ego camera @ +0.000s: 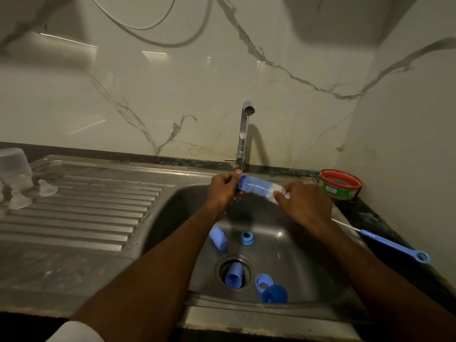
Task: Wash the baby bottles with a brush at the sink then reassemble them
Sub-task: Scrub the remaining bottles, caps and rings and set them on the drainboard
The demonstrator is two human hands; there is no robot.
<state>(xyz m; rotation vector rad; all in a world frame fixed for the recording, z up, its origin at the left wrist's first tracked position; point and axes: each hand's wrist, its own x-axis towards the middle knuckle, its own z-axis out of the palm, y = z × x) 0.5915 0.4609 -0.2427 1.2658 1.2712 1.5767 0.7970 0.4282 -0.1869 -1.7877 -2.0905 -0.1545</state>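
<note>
Head view. Over the sink (172, 218), under the tap (243, 134), the left hand (222, 191) pinches the blue end of the bottle brush (256, 188); the right hand (304, 204) is closed around its white bristled end. Blue bottle parts (218, 238) lie in the basin, one cap (234, 275) in the drain. A thin brush (392, 245) rests on the right rim; clear bottles (14, 166) stand far left. Risk: running water may push a small part down the drain.
</note>
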